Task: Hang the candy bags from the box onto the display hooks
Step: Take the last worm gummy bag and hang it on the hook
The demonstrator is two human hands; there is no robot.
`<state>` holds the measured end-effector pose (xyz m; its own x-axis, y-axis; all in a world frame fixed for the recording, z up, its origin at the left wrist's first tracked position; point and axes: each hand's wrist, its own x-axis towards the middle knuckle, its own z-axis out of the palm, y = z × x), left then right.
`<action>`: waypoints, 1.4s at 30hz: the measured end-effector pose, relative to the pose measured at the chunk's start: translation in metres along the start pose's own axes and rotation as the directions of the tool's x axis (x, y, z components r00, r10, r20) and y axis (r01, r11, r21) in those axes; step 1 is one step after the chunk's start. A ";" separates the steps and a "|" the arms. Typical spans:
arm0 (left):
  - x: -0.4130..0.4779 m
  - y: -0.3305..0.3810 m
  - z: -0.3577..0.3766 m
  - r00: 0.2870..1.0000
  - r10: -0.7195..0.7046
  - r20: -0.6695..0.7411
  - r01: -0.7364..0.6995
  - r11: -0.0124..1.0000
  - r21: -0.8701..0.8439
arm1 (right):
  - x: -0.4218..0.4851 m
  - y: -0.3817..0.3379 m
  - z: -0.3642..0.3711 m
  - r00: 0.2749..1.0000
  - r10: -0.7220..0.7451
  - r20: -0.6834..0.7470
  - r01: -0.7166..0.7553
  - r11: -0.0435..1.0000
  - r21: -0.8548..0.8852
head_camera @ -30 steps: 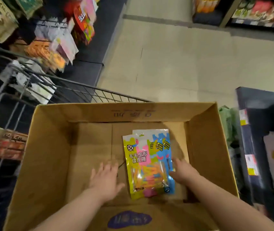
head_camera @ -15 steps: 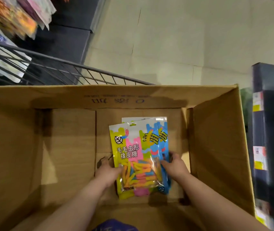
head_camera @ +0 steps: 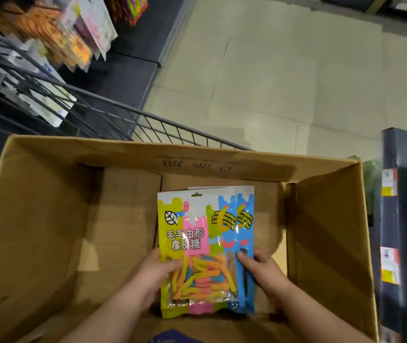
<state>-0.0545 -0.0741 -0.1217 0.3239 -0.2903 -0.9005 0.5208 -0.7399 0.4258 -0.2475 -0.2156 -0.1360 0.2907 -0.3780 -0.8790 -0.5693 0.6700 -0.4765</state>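
The candy bags [head_camera: 198,240] are a small stack of flat packets, at least two and perhaps three, fanned a little so that the blue edges of the ones behind show at the right. They are inside the cardboard box [head_camera: 36,231], over its floor and slightly right of the middle. The left hand [head_camera: 151,277] grips the left edge of the stack with the thumb on the front, and the right hand [head_camera: 263,271] grips the right edge in the same way; the fingers behind the bags are hidden. I judge the bags to be light and soft. The film looks glossy, so the packets may slide on each other. The gummy worms behind the clear window [head_camera: 204,276] sit low, so the bottom is probably the heavier part and the top will flop. For hanging, it seems better to take one bag near its top, just beside the green hang slot [head_camera: 196,194], and keep that strip flat. Other packets [head_camera: 91,28] hang on the display at the far left, but the hooks themselves are too blurred to see.
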 end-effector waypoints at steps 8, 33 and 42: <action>-0.054 0.013 -0.064 0.981 0.143 -0.134 -0.164 0.973 -0.163 | -0.035 -0.053 0.036 0.977 -0.168 0.131 0.165 0.986 0.033; -0.289 -0.130 -0.203 0.644 0.206 -0.736 -0.702 0.541 -0.463 | -0.242 -0.088 0.242 0.686 -0.509 0.520 0.601 0.799 -0.009; -0.420 -0.329 -0.227 0.432 -0.048 -0.901 -0.809 0.420 -0.410 | -0.358 0.055 0.340 0.497 -0.382 0.779 0.678 0.732 -0.074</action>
<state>-0.1826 0.4286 0.1366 0.8264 0.4567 -0.3293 0.2807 0.1730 0.9441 -0.1218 0.1740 0.1458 0.9611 0.0545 -0.2709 -0.2763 0.1870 -0.9427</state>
